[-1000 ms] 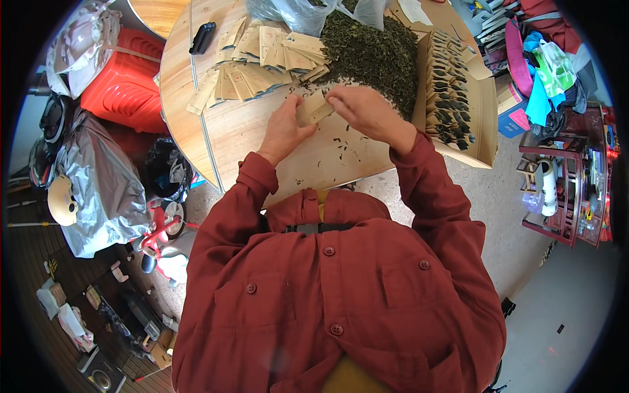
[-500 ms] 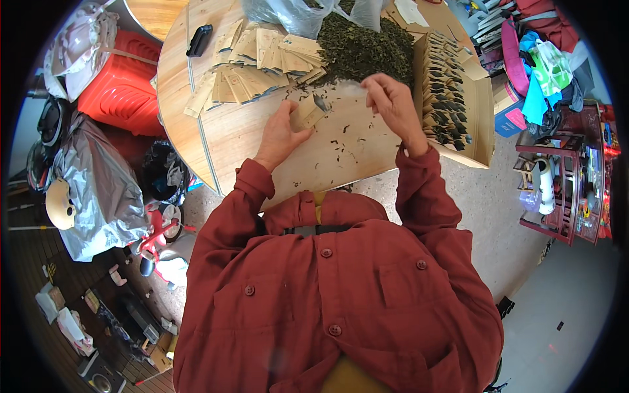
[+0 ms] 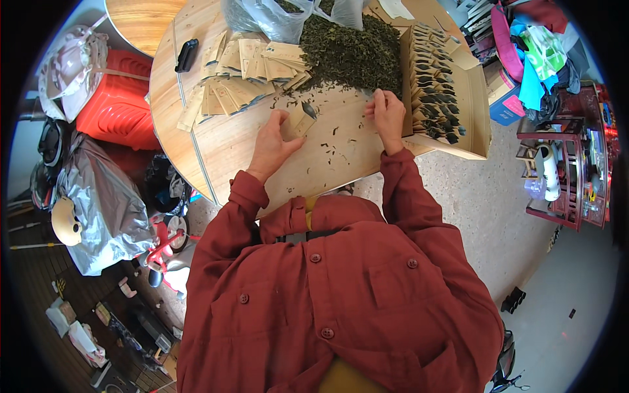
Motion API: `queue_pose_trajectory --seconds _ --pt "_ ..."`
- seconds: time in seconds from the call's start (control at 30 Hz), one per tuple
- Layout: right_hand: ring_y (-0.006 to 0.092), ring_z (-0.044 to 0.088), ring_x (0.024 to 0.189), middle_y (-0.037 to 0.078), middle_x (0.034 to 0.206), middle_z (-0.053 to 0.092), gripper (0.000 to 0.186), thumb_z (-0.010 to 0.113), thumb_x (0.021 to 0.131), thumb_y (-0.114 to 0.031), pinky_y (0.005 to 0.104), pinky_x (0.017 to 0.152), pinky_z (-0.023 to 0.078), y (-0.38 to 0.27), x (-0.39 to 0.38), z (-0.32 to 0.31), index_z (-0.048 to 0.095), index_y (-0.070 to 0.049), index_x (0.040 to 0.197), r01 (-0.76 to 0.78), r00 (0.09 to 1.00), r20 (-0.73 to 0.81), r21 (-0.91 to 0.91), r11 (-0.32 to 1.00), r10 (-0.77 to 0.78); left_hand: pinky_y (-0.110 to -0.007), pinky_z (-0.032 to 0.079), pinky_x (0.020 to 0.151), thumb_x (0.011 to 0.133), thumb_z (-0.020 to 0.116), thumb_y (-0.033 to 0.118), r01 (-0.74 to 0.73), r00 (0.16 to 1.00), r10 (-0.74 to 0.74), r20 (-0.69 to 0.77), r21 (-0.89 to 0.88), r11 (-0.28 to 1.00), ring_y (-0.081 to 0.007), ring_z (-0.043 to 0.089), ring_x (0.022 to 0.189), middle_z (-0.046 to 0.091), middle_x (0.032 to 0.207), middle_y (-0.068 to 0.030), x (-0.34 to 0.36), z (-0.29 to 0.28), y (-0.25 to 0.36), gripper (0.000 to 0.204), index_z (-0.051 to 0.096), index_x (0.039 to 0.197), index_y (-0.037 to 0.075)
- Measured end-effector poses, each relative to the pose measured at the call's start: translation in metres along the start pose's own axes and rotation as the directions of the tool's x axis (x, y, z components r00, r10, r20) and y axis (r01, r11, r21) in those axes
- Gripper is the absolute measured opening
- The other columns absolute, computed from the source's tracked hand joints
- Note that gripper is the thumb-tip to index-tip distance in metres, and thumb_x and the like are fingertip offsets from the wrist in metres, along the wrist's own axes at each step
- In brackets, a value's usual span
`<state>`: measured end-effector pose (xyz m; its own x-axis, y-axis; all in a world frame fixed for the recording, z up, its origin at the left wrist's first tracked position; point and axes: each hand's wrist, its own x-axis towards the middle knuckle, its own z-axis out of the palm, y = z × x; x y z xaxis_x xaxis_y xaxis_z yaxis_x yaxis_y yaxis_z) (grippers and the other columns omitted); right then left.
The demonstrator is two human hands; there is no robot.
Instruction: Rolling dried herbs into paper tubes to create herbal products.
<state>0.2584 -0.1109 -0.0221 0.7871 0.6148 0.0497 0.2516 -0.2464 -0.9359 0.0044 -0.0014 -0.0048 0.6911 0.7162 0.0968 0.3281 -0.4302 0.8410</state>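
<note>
My left hand (image 3: 272, 145) is over the near part of the round wooden table, thumb and fingers pinching a small kraft paper packet (image 3: 303, 123). The packet's upper end shows dark. To the right, my right hand (image 3: 388, 116) is at the near edge of a heap of dark dried leaves (image 3: 354, 56), its fingers curled together. Something pale and see-through shows by its fingertips, too small to make out. Left of the heap lie several flat kraft packets (image 3: 226, 95) fanned in overlapping rows.
A cardboard box (image 3: 481, 98) beside my right hand holds a row of packets with dark ends. A clear plastic bag (image 3: 268, 19) sits behind the heap, and a black stapler-like object (image 3: 187, 56) lies at left. Leaf crumbs dot the wooden table (image 3: 327, 173).
My right hand has come down slightly toward the table at the heap's near edge, fingers more curled. My left hand still holds the packet. The whole view has shifted a little.
</note>
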Motion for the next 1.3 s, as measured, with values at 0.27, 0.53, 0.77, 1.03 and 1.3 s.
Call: queue_pose_trajectory --seconds 0.27,0.53,0.77,1.03,1.3 --pt "0.0154 0.064 0.065 0.011 0.081 0.066 0.027 0.050 0.098 -0.020 0.0265 0.060 0.054 0.021 0.026 0.027 0.059 0.004 0.103 -0.045 0.998 0.056 0.397 0.917 0.024 -0.041 0.046 0.084 0.069 0.077 0.017 0.007 1.000 -0.007 -0.013 0.015 1.000 -0.0380 0.058 0.098 0.060 0.102 -0.0201 0.003 -0.002 0.005 0.053 0.047 0.110 0.002" --pt "0.0132 0.063 0.065 0.010 0.079 0.066 0.025 0.048 0.099 -0.019 0.0252 0.061 0.053 -0.034 0.008 0.015 0.060 0.003 0.102 0.049 0.987 0.107 0.531 0.846 -0.124 -0.038 0.047 0.088 0.072 0.076 0.016 0.045 0.999 -0.045 -0.002 0.024 0.999 -0.0336 0.060 0.103 0.060 0.109 -0.0218 0.016 -0.003 0.008 0.053 0.046 0.113 -0.001" --pt "0.0107 0.060 0.067 0.007 0.080 0.064 0.025 0.047 0.100 -0.018 0.0235 0.063 0.051 -0.077 -0.013 -0.005 0.061 0.002 0.105 0.010 0.902 0.383 0.444 0.896 -0.200 -0.042 0.047 0.085 0.069 0.077 0.018 0.023 1.000 -0.023 -0.018 0.007 1.000 -0.0390 0.058 0.099 0.061 0.104 -0.0212 0.023 0.003 0.004 0.053 0.047 0.110 0.002" --pt "0.0090 0.056 0.067 0.003 0.075 0.060 0.021 0.046 0.099 -0.014 0.0232 0.061 0.046 -0.101 -0.016 -0.007 0.061 0.000 0.104 0.219 0.780 0.578 0.109 0.970 -0.241 -0.042 0.047 0.084 0.068 0.077 0.017 -0.022 0.999 0.023 -0.034 0.042 0.999 -0.0387 0.058 0.098 0.061 0.103 -0.0205 0.023 0.001 0.005 0.053 0.047 0.110 0.003" --pt "0.0371 0.060 0.083 0.016 0.089 0.063 0.018 0.052 0.093 -0.018 0.0419 0.071 0.049 -0.117 -0.018 0.016 0.060 -0.003 0.097 0.772 0.489 0.694 -0.061 0.633 -0.529 -0.042 0.048 0.081 0.067 0.077 0.015 -0.025 0.999 0.026 -0.022 0.028 0.999 -0.0392 0.059 0.094 0.062 0.096 -0.0195 0.020 0.003 0.004 0.050 0.047 0.106 0.005"
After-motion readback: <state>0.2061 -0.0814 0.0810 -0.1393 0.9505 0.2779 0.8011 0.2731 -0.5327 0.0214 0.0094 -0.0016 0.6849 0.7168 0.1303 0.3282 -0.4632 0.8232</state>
